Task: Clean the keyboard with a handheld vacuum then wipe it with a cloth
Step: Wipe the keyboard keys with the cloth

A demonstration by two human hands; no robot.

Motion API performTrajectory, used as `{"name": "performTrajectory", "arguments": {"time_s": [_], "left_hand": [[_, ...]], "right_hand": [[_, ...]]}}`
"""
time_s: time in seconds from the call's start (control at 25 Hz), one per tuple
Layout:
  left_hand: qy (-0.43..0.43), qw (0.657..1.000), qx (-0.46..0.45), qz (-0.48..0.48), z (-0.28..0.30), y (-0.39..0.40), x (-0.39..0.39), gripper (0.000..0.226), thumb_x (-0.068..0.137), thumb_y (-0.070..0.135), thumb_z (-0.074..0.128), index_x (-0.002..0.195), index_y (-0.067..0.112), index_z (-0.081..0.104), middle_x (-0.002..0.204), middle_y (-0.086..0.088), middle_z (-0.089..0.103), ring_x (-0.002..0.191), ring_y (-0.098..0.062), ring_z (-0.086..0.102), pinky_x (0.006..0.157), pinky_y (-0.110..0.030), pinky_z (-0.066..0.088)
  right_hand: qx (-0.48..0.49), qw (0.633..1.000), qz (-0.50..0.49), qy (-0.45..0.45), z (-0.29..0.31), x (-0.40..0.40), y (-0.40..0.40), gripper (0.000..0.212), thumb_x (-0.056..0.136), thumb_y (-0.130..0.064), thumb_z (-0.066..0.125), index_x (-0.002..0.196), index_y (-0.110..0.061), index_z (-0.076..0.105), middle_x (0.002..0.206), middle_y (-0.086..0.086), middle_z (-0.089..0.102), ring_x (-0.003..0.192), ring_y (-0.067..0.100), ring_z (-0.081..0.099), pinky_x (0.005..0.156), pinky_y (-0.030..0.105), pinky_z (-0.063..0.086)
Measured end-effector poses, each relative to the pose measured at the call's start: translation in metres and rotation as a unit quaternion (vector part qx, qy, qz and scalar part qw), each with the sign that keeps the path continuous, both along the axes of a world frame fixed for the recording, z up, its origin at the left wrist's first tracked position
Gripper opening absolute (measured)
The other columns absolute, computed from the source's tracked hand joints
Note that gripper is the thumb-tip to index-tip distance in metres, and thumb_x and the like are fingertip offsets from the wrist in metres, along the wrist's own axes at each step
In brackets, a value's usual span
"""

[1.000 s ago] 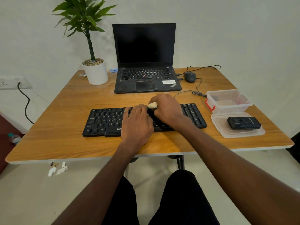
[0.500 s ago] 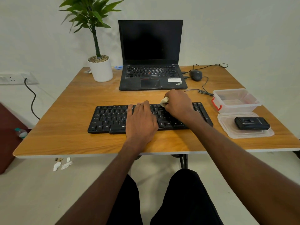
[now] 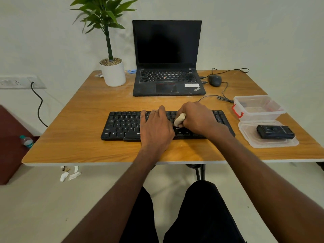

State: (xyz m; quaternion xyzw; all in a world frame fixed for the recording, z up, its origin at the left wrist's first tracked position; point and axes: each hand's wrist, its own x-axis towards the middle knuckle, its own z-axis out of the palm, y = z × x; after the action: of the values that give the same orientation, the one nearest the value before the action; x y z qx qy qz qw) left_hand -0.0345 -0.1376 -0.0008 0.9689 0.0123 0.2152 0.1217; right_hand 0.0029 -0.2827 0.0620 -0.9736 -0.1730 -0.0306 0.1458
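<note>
So the black keyboard (image 3: 122, 125) sits near the front edge of the wooden desk (image 3: 84, 106), and everything else is easiest to place off it. The person's left hand (image 3: 156, 128) lies flat on the middle of the keyboard, fingers together and stretched toward the top row, pressing down on the keys. The right hand (image 3: 198, 118) is on the keyboard just right of that one, curled into a loose fist around a small wad of pale cloth (image 3: 179, 119), which pokes out by the thumb and touches the keys.

Behind the keyboard there's an open ThinkPad laptop (image 3: 168, 58) with a dark screen, a potted plant (image 3: 113, 71) behind and to the left, and a wired mouse (image 3: 214, 80) behind and to the right. Right of the keyboard sits a clear plastic container (image 3: 257, 107) with a red clasp, and nearer the person its lid (image 3: 249, 135) with the black handheld vacuum (image 3: 275, 132) lying on it.
</note>
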Motion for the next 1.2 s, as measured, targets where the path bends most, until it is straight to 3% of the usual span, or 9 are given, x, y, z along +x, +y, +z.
{"name": "performTrajectory", "arguments": {"time_s": [0.12,0.24,0.36,0.48,0.56,0.8,0.96,1.04,1.2], "left_hand": [[-0.006,1.000,-0.019,-0.003,0.001,0.001,0.000,0.043,0.105,0.026,0.042,0.145,0.010,0.048,0.122,-0.007,0.070,0.123,-0.025,0.062,0.123,-0.053,0.030],[-0.005,0.998,-0.050,-0.023,0.002,-0.001,-0.002,0.045,0.105,0.023,0.044,0.147,0.007,0.045,0.118,-0.010,0.068,0.113,-0.027,0.062,0.109,-0.048,0.043],[-0.046,0.992,-0.115,-0.033,0.008,0.011,-0.010,0.043,0.106,0.023,0.045,0.147,0.012,0.051,0.112,-0.004,0.072,0.106,-0.022,0.066,0.112,-0.047,0.042],[-0.073,0.986,-0.139,0.052,0.008,0.075,-0.009,0.043,0.111,0.040,0.041,0.142,0.016,0.057,0.126,-0.003,0.070,0.119,-0.020,0.063,0.117,-0.050,0.035],[-0.026,0.981,-0.146,0.124,0.004,0.117,-0.007,0.054,0.111,0.051,0.031,0.137,0.014,0.060,0.131,-0.008,0.069,0.122,-0.026,0.062,0.113,-0.053,0.037],[-0.035,0.978,-0.148,0.143,-0.005,0.122,-0.008,0.051,0.110,0.045,0.022,0.116,0.013,0.062,0.107,-0.007,0.069,0.092,-0.025,0.061,0.092,-0.048,0.046],[-0.042,0.980,-0.130,0.146,-0.004,0.123,-0.008,0.045,0.112,0.039,0.026,0.110,0.011,0.061,0.095,-0.005,0.064,0.081,-0.022,0.056,0.075,-0.040,0.042],[-0.050,0.980,-0.126,0.143,-0.003,0.122,-0.010,0.044,0.112,0.038,0.027,0.110,0.011,0.061,0.091,-0.004,0.061,0.080,-0.022,0.056,0.073,-0.038,0.039],[-0.050,0.968,-0.176,0.174,0.001,0.127,-0.009,0.042,0.115,0.033,0.027,0.100,0.011,0.060,0.076,-0.001,0.054,0.070,-0.022,0.052,0.068,-0.037,0.034]], "right_hand": [[-0.004,0.999,-0.023,-0.042,-0.008,-0.015,0.003,0.020,0.085,-0.016,0.075,0.103,-0.024,0.075,0.102,0.000,0.066,0.095,0.023,0.063,0.069,0.037,0.050],[0.080,0.997,-0.009,0.008,-0.007,-0.022,0.003,0.021,0.084,-0.012,0.075,0.101,-0.026,0.078,0.101,-0.002,0.070,0.094,0.020,0.064,0.076,0.040,0.055],[0.075,0.996,-0.044,-0.015,-0.001,-0.021,-0.001,0.021,0.084,-0.019,0.078,0.102,-0.029,0.077,0.099,-0.003,0.073,0.092,0.019,0.067,0.075,0.041,0.058],[0.028,0.997,-0.043,-0.052,-0.001,-0.022,0.001,0.021,0.083,-0.019,0.078,0.102,-0.027,0.077,0.095,-0.001,0.074,0.089,0.021,0.068,0.071,0.041,0.059],[0.001,0.998,-0.029,-0.064,0.001,-0.020,0.010,0.016,0.083,-0.019,0.078,0.098,-0.023,0.078,0.092,0.003,0.074,0.088,0.025,0.069,0.068,0.038,0.058],[0.053,0.996,0.053,0.040,0.009,-0.019,0.060,0.023,0.075,-0.023,0.088,0.096,-0.024,0.081,0.093,0.003,0.076,0.085,0.021,0.069,0.072,0.037,0.059],[-0.108,0.993,-0.037,-0.020,0.029,-0.011,0.048,0.024,0.091,-0.017,0.070,0.113,-0.009,0.067,0.108,0.013,0.067,0.101,0.033,0.065,0.076,0.042,0.054],[-0.142,0.989,-0.016,-0.036,0.033,-0.017,0.057,0.005,0.094,-0.011,0.062,0.096,-0.007,0.060,0.094,0.012,0.060,0.096,0.033,0.063,0.069,0.039,0.047],[-0.154,0.986,0.039,-0.045,0.033,-0.026,0.086,0.017,0.092,-0.006,0.058,0.090,-0.014,0.044,0.084,0.006,0.042,0.082,0.028,0.046,0.067,0.038,0.042]]}}
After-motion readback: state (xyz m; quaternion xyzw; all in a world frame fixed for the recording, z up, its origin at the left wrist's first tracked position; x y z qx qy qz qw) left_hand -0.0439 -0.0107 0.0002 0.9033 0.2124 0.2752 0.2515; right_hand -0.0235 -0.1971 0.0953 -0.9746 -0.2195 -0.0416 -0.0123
